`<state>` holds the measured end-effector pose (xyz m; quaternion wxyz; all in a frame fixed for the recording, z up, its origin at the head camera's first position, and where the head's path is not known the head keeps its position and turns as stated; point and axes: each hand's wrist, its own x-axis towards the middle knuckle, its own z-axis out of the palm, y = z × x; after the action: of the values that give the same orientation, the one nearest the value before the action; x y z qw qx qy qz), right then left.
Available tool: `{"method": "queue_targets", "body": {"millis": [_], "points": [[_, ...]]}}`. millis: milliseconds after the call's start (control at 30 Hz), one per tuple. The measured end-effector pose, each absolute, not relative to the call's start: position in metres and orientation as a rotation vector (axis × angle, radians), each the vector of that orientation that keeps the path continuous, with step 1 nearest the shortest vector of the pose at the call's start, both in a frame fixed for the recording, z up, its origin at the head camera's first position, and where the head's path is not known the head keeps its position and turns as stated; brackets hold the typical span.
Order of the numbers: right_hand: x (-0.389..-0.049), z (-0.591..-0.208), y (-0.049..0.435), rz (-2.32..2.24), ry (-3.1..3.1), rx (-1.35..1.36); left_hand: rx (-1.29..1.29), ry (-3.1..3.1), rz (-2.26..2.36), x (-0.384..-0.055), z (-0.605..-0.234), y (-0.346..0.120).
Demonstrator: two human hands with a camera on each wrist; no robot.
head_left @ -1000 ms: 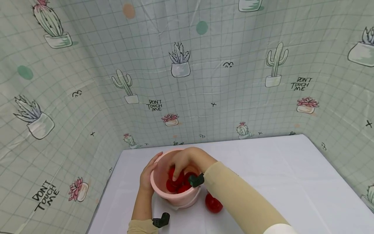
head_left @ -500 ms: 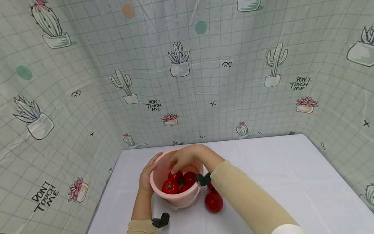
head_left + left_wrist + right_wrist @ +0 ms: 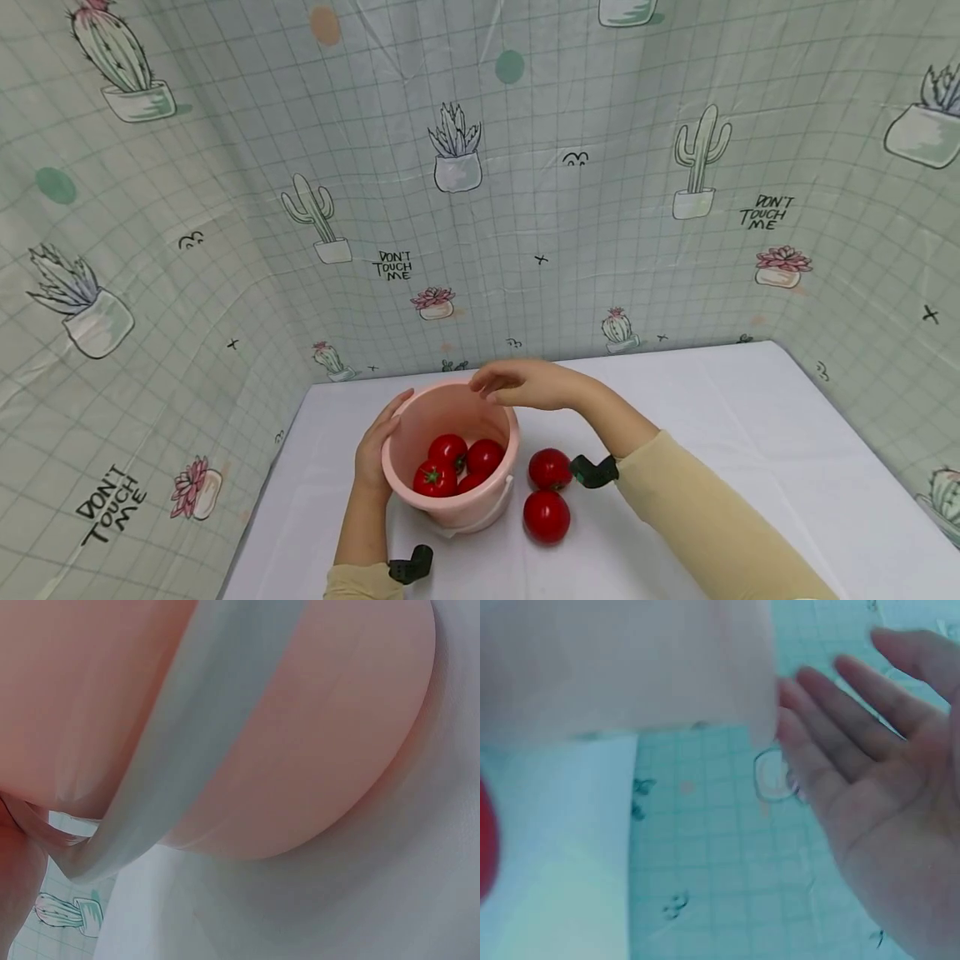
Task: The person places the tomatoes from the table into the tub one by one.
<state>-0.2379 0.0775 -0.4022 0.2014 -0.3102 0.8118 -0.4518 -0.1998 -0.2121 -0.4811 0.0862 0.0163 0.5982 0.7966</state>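
A pink bucket (image 3: 456,508) with a pale handle (image 3: 187,735) stands tilted toward me on the table, with several red tomatoes (image 3: 448,453) inside. My left hand (image 3: 372,454) holds the bucket's left side, fingers curved along the rim; only a blurred bit of that hand (image 3: 19,877) shows in the left wrist view. Above the bucket's far right rim hovers my right hand (image 3: 536,385), holding nothing, its fingers loosely bent. The right wrist view shows its bare palm (image 3: 900,802) beside the bucket wall (image 3: 630,667).
Two more tomatoes lie on the white table right of the bucket: one farther back (image 3: 550,468), one nearer (image 3: 547,517). A cactus-print cloth (image 3: 540,208) hangs behind the white table (image 3: 675,417) and along its sides.
My right hand has let go of a tomato inside the bucket and risen out toward the upper right. The tomatoes in the bucket and two beside it are now uncovered. My left hand stays put.
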Motion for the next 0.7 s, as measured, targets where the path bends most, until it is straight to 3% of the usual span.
{"method": "queue_targets", "body": {"millis": [233, 700], "points": [[-0.228, -0.439, 0.109, -1.554, 2.302, -0.775, 0.052, 1.773, 2.377, -0.199, -0.480, -0.212], [-0.203, -0.513, 0.134, -1.482, 2.305, -0.536, 0.033, 1.810, 2.362, -0.199, -0.482, -0.211]]}}
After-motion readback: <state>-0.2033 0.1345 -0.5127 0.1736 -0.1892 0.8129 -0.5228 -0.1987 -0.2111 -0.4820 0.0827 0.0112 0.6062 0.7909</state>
